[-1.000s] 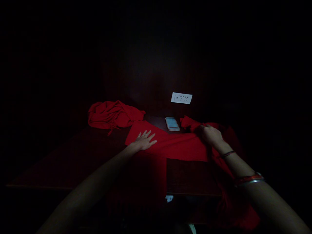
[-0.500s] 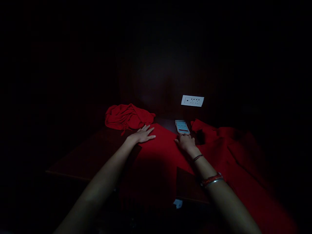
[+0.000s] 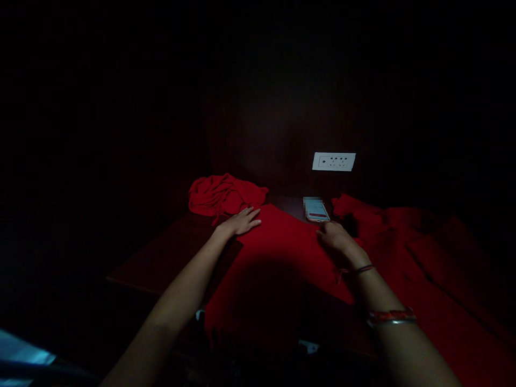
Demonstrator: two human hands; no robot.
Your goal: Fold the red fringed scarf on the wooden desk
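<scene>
A red fringed scarf point(image 3: 282, 242) lies partly spread over the dark table, one fringed end hanging over the front edge. My left hand point(image 3: 244, 221) rests flat on its far left part, fingers spread. At the scarf's right side, just in front of a lit phone point(image 3: 316, 209), my right hand point(image 3: 336, 236) has its fingers curled together on the red cloth. Its fingertips are partly hidden. Just beyond my left hand sits a bunched red scarf point(image 3: 226, 194) with tassels.
More red cloth point(image 3: 435, 258) covers the right side and reaches toward me. A white socket plate point(image 3: 334, 162) is on the dark back wall. The table's front left edge point(image 3: 133, 285) shows faintly. Much of the surroundings is too dark to make out.
My right hand has moved right, away from the phone's near end, and the scarf's right part reaches farther right. My left hand stays flat on the cloth. The view has shifted slightly.
</scene>
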